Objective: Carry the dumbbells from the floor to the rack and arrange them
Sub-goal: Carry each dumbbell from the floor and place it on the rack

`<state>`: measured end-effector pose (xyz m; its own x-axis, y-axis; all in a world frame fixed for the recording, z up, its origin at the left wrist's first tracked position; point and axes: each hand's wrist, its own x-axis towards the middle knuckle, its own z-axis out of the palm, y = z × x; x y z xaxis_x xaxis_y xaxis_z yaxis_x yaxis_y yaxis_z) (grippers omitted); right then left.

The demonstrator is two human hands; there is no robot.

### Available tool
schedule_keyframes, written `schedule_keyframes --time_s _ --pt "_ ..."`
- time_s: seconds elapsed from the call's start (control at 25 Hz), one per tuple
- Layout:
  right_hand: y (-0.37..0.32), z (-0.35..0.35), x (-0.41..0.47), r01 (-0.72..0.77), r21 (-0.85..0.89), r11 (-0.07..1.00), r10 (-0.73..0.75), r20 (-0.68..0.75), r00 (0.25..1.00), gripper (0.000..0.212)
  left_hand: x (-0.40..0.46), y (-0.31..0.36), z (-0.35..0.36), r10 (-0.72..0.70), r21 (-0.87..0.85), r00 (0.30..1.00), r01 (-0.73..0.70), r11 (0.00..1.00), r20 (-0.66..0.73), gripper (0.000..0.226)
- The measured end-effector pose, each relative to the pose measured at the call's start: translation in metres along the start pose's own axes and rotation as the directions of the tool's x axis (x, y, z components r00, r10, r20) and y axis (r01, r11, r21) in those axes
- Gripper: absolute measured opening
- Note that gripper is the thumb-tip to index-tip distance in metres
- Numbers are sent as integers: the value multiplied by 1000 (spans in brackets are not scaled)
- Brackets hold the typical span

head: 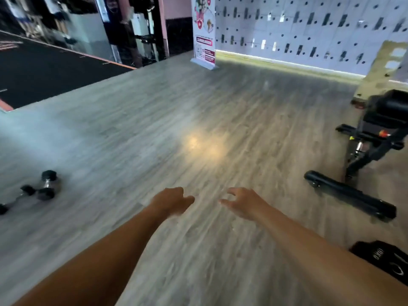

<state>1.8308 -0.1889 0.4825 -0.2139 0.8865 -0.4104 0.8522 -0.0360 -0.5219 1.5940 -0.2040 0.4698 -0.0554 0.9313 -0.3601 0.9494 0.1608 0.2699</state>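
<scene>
a grey wood-grain floor (154, 120) fills most of the view, with a warm patch of reflected light near its middle. a black mat (44, 74) with an orange edge lies far left. a standing banner (204, 32) in white and pink stands at the far centre, beside a pale wall of lockers (298, 25) with a lit strip along its base. a black workout bench (371, 151) stands at right. a black cloth (384, 259) lies near right.

Single head-worn view, facing forward and down over the floor (198, 120), wide-angle, seemingly motion-blurred
</scene>
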Motion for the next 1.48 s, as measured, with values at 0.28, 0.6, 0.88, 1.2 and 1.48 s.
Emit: schedule_keyframes --time_s 0.28,0.6,0.88,1.2,1.48 --pt "-218 89 98 258 -103 961 -240 162 957 78 -4 -229 -66 -276 -179 957 257 950 -91 64" --pt "-430 180 248 511 -152 846 -429 375 822 78 33 -439 -134 -561 -262 826 530 807 -58 67" --pt "-628 249 341 663 -129 737 -519 520 678 78 42 -581 -208 -746 -375 663 678 632 -58 52" --pt "-847 376 440 738 -199 644 -523 589 616 66 79 -807 -274 -836 -519 546 702 487 -46 27" --pt "-1014 447 524 686 -226 691 -477 570 669 73 135 -995 -354 -817 -515 576 699 496 -4 32"
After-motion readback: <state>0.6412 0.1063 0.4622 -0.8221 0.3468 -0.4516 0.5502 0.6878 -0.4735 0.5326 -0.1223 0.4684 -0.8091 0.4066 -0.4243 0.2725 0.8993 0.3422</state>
